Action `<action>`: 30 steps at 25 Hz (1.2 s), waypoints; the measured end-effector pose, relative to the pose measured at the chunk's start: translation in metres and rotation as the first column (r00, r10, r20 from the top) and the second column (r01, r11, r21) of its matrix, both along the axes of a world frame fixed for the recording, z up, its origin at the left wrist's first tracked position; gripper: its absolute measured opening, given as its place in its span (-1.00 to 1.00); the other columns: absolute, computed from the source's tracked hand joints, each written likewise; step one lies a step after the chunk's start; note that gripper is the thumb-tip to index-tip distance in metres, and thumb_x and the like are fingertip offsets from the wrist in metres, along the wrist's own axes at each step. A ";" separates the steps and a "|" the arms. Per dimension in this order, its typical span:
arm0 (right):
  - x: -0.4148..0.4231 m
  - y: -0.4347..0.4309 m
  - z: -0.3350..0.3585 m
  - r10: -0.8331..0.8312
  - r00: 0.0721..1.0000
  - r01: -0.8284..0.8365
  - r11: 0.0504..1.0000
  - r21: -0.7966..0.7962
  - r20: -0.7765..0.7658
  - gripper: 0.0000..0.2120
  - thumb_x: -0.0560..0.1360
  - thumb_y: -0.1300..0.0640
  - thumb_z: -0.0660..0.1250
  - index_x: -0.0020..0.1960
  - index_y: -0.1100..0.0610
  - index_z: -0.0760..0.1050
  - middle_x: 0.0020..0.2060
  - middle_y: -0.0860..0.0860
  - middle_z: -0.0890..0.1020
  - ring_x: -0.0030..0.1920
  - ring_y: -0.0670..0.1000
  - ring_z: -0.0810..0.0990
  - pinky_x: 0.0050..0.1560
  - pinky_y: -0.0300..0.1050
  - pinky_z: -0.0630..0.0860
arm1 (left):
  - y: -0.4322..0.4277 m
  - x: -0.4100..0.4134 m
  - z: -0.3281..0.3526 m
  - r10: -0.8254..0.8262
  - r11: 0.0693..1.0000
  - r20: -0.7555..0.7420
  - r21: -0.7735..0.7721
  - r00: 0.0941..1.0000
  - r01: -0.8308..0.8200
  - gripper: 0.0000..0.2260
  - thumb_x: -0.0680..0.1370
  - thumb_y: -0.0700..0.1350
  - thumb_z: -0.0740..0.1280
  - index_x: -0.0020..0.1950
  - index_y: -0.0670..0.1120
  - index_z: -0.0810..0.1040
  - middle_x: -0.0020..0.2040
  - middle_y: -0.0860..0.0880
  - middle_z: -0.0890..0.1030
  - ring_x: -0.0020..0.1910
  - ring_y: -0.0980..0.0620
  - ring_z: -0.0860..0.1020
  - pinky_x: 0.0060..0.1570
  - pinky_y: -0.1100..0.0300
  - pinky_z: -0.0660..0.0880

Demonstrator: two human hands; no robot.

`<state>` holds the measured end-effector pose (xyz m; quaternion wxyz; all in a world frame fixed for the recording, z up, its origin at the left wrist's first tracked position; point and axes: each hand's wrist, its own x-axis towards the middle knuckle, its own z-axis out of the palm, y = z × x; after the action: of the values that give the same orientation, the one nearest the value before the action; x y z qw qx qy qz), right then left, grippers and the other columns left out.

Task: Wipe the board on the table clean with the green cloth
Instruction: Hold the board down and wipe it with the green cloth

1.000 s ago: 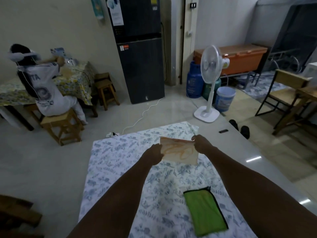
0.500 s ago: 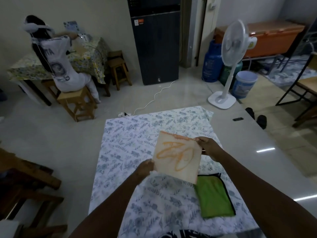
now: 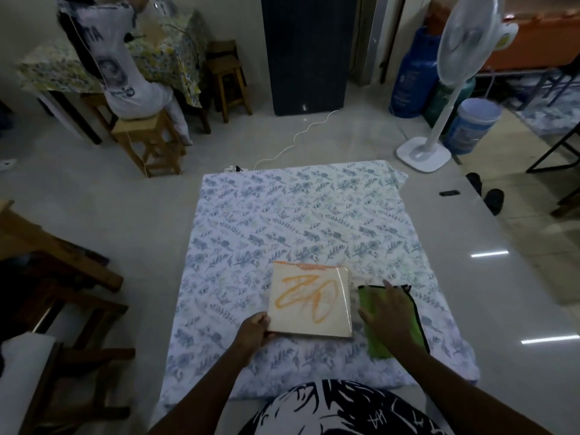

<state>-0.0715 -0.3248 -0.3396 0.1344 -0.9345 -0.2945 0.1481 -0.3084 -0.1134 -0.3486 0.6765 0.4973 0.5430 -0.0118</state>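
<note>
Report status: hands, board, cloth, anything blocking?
Left hand grips board corner. Right hand open, flat on green cloth. Orange scribble unwiped. Nothing blocking.

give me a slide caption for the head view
Left hand grips the scribbled board; right hand lies on the green cloth.

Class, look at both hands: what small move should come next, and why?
Probably the right hand should close on the green cloth and lift it onto the board. That hand lies spread, open, on the cloth, orange scribbles remain, and the left hand already steadies the board's near corner.
</note>
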 end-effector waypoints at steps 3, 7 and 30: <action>-0.005 -0.030 -0.016 0.071 0.997 -0.066 0.962 -0.264 0.009 -0.29 0.46 -0.46 -0.06 0.53 -0.18 0.19 0.57 0.12 0.17 0.57 0.24 0.07 0.41 0.36 0.20 | -0.006 0.003 0.002 -0.134 0.957 -0.161 0.233 0.978 0.170 -0.70 0.64 -0.16 0.27 0.34 -0.25 0.55 0.13 -0.20 0.64 0.05 -0.10 0.62 0.02 0.10 0.60; 0.007 -0.026 -0.012 0.042 0.999 -0.044 0.982 -0.182 -0.010 -0.61 0.61 -0.04 0.18 0.44 -0.16 0.37 0.47 0.09 0.33 0.42 0.22 0.26 0.26 0.26 0.40 | -0.010 0.006 0.010 -0.244 0.773 -0.353 0.492 0.903 0.401 -0.73 0.52 -0.11 0.42 0.20 -0.16 0.62 0.13 -0.11 0.66 0.15 -0.08 0.61 0.10 0.18 0.50; -0.020 0.076 0.006 0.390 0.920 -0.391 0.913 -0.113 -0.031 -0.20 0.39 0.18 0.49 0.51 -0.18 0.23 0.51 -0.20 0.28 0.32 0.13 0.32 0.22 0.02 0.46 | 0.028 0.043 0.010 -0.518 0.109 -0.802 0.284 0.298 0.953 0.10 0.35 0.21 0.52 0.63 -0.09 -0.11 0.66 0.01 -0.11 0.62 -0.23 -0.15 0.56 -0.22 0.04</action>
<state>-0.0914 -0.2489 -0.3337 0.0481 -0.8625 -0.4655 0.1925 -0.2654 -0.0857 -0.3389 0.1164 0.9053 0.2998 -0.2775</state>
